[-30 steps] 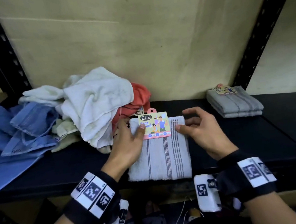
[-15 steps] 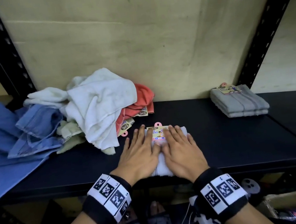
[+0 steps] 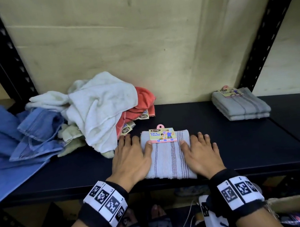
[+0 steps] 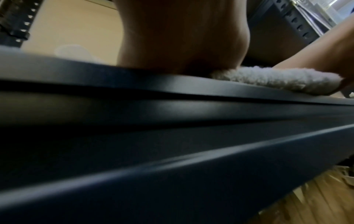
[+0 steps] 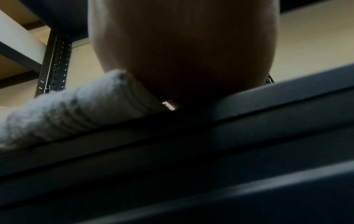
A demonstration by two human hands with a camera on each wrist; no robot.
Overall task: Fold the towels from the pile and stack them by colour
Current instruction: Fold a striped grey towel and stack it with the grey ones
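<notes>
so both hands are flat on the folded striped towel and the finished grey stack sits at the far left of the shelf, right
Not quite: the head view shows the grey stack at the far right of the shelf, not the left. The rest holds: the left hand and right hand lie flat on the edges of the folded striped towel.

black shelf [image 3: 227,152], towel pile [image 3: 95,109], folded towels [image 3: 239,106]

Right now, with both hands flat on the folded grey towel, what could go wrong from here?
The folded grey towel lies at the shelf's front edge, so it could slip off when lifted. The pink card tag sits loose on top and may catch. The messy pile lies close to the left hand, which could drag the white towel along.
</notes>
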